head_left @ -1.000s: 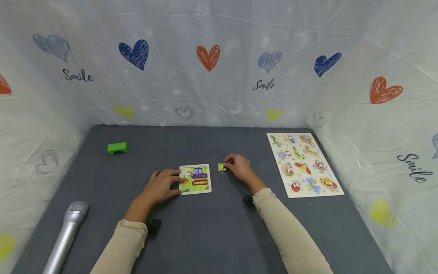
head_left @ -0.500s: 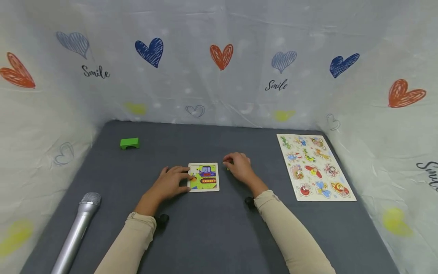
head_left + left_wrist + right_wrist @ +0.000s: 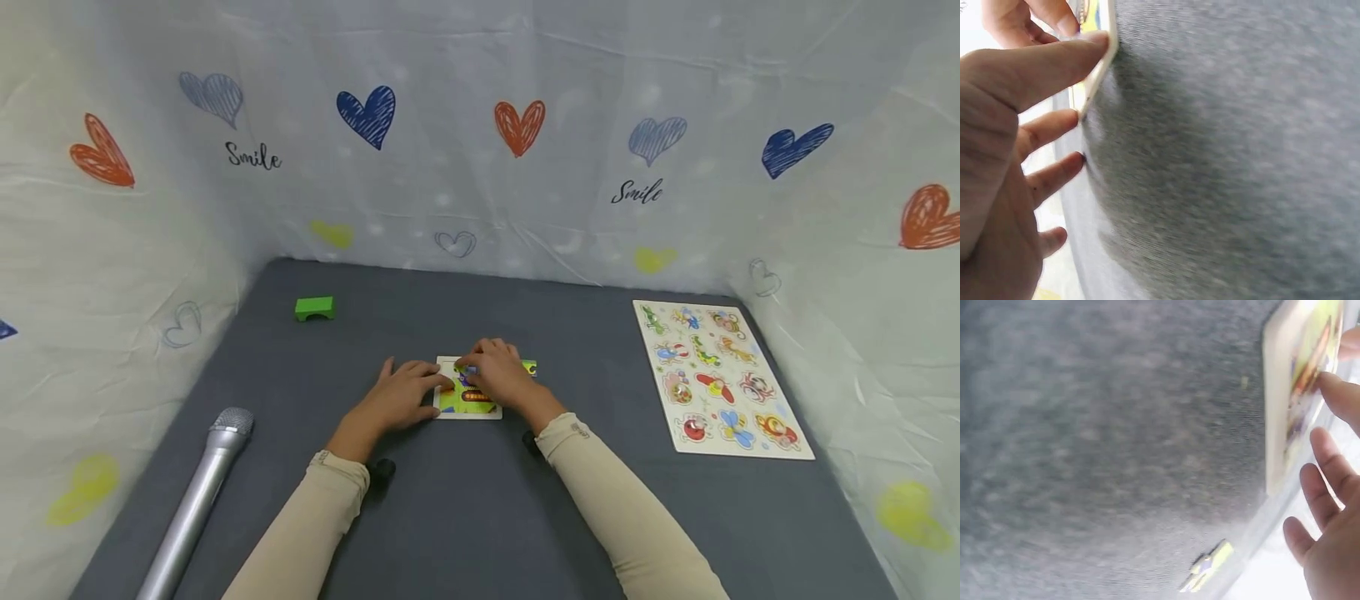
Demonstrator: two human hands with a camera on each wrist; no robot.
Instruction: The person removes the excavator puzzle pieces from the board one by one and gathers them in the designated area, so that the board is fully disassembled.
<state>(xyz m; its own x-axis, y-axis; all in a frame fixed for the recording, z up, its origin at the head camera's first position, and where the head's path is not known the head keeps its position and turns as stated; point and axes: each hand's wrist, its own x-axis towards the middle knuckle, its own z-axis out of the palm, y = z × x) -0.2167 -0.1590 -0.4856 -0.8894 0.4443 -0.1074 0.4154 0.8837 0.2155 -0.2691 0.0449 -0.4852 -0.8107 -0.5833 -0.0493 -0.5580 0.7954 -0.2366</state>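
A small square wooden puzzle with a colourful vehicle picture lies flat on the table, partly covered by both hands. My left hand touches its left side, thumb at the near corner and fingers spread along the edge. My right hand is over the puzzle, its thumb and fingertips reaching the upper left of the picture. In the right wrist view its fingers are apart; whether a piece lies under the fingertips is hidden. Just right of the puzzle lies a loose yellow-green puzzle piece, partly behind the right hand.
A larger board with insect and animal pictures lies at the right. A green arch block sits at the back left. A silver microphone lies at the front left. White cloth with printed hearts surrounds the dark table.
My right hand has left the loose piece beside the puzzle and moved left onto the puzzle. My left hand stays at the puzzle's left edge. The head view has swung left.
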